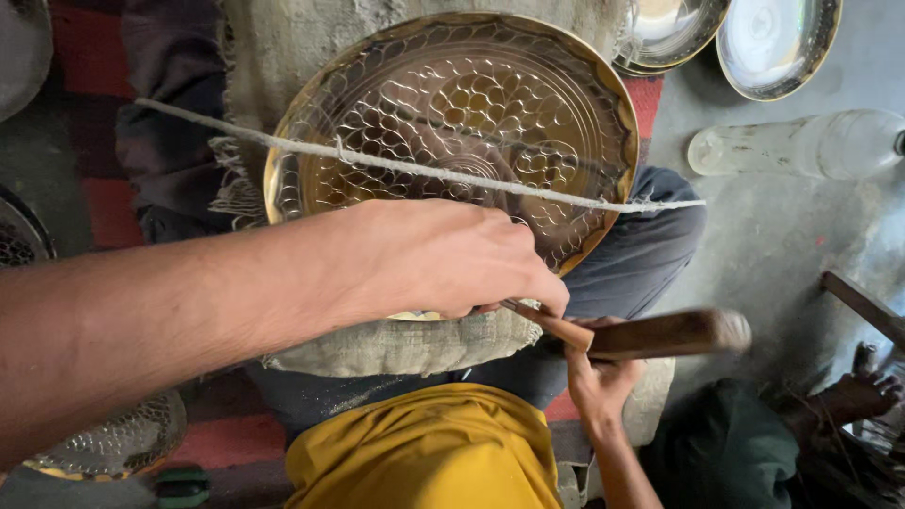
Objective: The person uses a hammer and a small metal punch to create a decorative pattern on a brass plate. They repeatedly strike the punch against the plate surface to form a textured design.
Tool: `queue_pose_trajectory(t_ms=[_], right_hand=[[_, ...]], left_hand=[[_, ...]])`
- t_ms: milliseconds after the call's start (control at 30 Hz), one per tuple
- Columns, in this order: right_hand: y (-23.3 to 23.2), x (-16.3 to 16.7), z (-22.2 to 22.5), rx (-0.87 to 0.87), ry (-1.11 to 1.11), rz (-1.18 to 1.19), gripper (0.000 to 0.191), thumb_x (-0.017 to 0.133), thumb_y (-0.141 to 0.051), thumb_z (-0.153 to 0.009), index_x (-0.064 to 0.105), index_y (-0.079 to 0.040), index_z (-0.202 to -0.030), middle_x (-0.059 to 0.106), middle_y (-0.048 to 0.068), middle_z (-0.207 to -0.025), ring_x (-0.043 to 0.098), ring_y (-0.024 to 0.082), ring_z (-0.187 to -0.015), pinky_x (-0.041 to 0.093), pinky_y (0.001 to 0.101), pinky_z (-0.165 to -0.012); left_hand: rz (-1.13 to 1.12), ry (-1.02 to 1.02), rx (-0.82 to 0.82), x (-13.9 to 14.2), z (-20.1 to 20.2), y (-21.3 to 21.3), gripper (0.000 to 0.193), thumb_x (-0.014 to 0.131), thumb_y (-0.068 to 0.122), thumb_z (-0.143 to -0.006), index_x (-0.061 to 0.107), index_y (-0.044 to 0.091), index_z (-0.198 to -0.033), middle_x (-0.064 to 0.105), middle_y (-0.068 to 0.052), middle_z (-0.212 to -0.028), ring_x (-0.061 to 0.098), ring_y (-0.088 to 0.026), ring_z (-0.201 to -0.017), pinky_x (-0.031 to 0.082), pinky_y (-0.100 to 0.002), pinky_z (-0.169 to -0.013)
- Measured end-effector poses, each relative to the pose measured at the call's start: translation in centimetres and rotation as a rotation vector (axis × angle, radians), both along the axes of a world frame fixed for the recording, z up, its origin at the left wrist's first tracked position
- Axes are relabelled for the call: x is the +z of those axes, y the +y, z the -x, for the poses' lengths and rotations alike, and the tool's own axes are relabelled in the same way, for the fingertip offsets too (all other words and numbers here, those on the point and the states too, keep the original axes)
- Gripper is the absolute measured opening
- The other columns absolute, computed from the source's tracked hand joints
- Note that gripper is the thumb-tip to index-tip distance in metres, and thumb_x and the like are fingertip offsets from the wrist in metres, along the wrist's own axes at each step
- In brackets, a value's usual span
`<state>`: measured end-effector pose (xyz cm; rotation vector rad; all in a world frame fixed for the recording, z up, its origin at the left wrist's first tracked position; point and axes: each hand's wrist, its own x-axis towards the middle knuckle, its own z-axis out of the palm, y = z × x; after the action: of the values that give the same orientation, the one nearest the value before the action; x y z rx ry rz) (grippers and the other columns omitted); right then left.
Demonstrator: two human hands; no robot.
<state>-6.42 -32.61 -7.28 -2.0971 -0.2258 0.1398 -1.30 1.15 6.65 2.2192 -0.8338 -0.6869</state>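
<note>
Pinching a slim metal chisel [528, 315] between curled fingers, my left hand [443, 259] reaches in from the left across the near rim of the big round brass tray with its hammered leaf-and-scale pattern [471, 113]. That tray lies tilted on a coarse grey burlap pad [405, 344] over my lap, and a taut whitish cord [396, 165] runs across its face from upper left to right. At the far left edge and lower left corner, parts of other patterned metal dishes [113, 438] show on a red and dark striped mat [94, 198]. Below the pad sits my yellow cloth garment [424, 452]. Right of centre, my right hand [599, 377] is wrapped tight around the handle of a brown wooden mallet [660, 332] (blurred), its head just beside the chisel's top end. Further right, plain shallow brass bowls [773, 42] and a clear plastic bottle lying on its side [801, 143] rest on the grey concrete floor [773, 245].
</note>
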Motion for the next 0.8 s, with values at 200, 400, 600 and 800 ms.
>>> queue_pose_trajectory(t_ms=[200,400,600,800], right_hand=[[0.7,-0.5,0.5,-0.099,-0.028,-0.135,0.017,0.073,-0.005,-0.097,0.057,0.0,-0.102,0.071,0.009,-0.092,0.07,0.014,-0.08,0.059,0.0271,-0.071],[2.7,1.4,0.9,0.046,-0.233,0.264,0.013,0.074,-0.003,-0.088,0.061,-0.002,-0.09,0.065,0.012,-0.075,0.063,0.021,-0.064,0.052,0.0362,-0.06],[3.0,2.9,0.6,0.029,-0.258,0.369,0.023,0.073,-0.004,-0.085,0.052,-0.006,-0.078,0.06,0.01,-0.071,0.062,0.022,-0.064,0.055,0.0377,-0.06],[2.4,3.7,0.2,-0.027,-0.052,0.225,0.014,0.074,-0.003,-0.089,0.06,-0.002,-0.09,0.059,0.009,-0.072,0.058,0.016,-0.063,0.05,0.0328,-0.058]], left_hand=[[-0.038,0.067,-0.067,-0.4,-0.5,-0.4,0.059,0.074,-0.004,-0.072,0.065,0.028,-0.12,0.075,-0.001,-0.081,0.074,-0.022,-0.083,0.059,-0.042,-0.065],[-0.069,0.012,-0.076,-0.5,-0.7,-0.5,0.06,0.076,-0.002,-0.071,0.067,0.028,-0.122,0.073,-0.004,-0.087,0.073,-0.024,-0.083,0.059,-0.043,-0.065],[0.004,0.086,0.037,0.1,-0.4,-0.2,0.05,0.075,-0.002,-0.076,0.068,0.024,-0.118,0.074,-0.005,-0.086,0.074,-0.023,-0.08,0.06,-0.042,-0.063],[0.003,0.056,0.072,1.7,0.6,0.5,0.061,0.076,-0.004,-0.068,0.066,0.022,-0.123,0.075,-0.004,-0.082,0.074,-0.025,-0.078,0.06,-0.041,-0.066]])
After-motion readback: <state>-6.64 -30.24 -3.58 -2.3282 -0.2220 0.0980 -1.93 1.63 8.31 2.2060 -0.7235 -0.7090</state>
